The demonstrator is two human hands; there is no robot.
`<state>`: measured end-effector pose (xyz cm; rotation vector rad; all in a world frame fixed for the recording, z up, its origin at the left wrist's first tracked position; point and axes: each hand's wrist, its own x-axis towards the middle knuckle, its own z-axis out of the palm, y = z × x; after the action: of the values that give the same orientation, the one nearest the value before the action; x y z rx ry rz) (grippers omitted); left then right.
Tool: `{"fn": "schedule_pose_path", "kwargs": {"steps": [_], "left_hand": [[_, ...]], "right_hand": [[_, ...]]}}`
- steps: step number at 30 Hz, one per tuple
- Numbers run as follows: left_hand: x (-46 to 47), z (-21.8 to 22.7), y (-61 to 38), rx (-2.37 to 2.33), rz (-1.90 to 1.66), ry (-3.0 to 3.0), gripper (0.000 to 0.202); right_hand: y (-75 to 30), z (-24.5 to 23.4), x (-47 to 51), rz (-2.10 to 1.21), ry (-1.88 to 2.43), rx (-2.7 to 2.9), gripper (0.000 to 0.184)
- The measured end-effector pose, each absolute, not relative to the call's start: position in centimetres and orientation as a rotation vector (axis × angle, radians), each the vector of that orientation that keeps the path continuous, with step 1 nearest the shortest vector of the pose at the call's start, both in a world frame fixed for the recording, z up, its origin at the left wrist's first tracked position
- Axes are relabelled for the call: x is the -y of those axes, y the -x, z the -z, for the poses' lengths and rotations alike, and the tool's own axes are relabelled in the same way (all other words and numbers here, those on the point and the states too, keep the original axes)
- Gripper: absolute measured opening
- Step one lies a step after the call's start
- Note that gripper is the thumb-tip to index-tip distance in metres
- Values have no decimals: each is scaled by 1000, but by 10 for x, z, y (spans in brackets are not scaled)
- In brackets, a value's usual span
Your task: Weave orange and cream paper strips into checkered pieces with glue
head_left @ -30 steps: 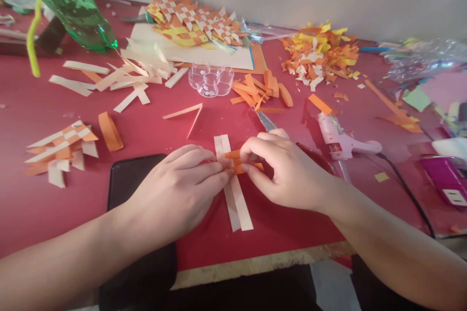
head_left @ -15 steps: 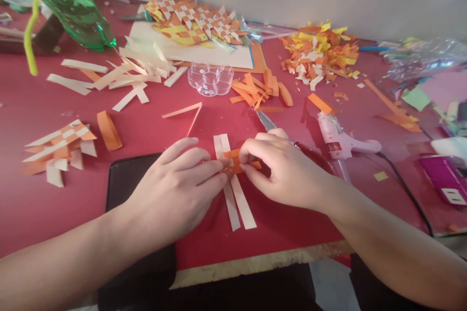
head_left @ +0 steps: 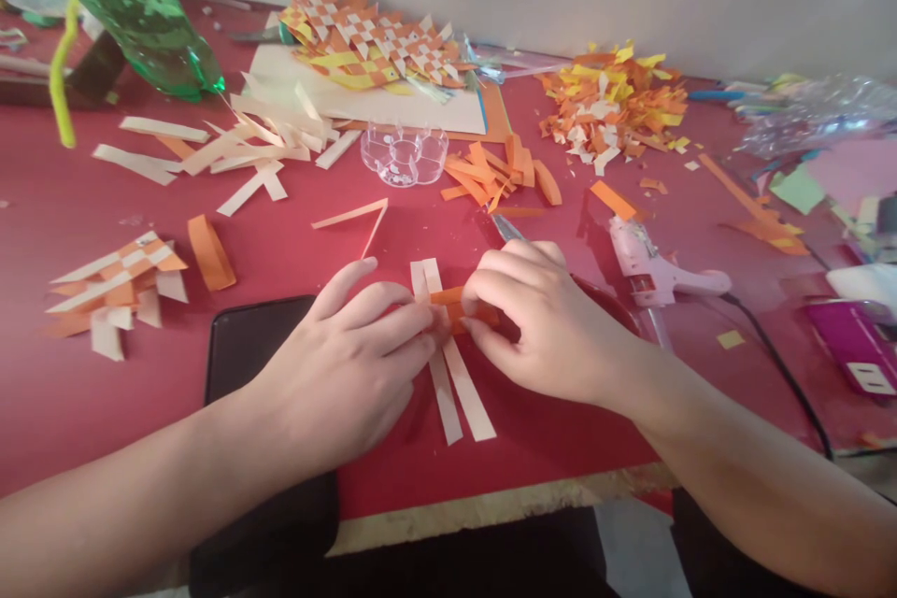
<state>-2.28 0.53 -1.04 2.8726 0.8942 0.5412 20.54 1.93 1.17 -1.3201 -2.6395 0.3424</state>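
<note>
Weaving apparently in hand. Left hand [head_left: 350,355] — fingers drawn in — holds orange strips [head_left: 448,295] across pale strips [head_left: 468,389] over the desk [head_left: 382,486]; right hand [head_left: 536,322] nearly pinched, grip unclear. Next move: likely tightening.

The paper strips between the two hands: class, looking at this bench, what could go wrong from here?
The lower ends of the cream strips splay apart, so their crossing with the orange strips might skew if the left hand lifts.
The right hand is close to a metal blade and could brush it.
The pink glue gun lies near the right forearm; if hot, which the picture cannot show, it might burn.
</note>
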Motion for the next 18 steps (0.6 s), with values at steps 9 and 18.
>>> {"fn": "schedule_pose_path", "kwargs": {"steps": [9, 18], "left_hand": [[-4, 11, 20, -883, -536, -2848, 34], [-3, 14, 23, -859, -571, -2844, 33]], "right_hand": [[-210, -26, -33, -510, 1119, 2538, 6], [-159, -37, -88, -314, 1263, 2409, 15]]}}
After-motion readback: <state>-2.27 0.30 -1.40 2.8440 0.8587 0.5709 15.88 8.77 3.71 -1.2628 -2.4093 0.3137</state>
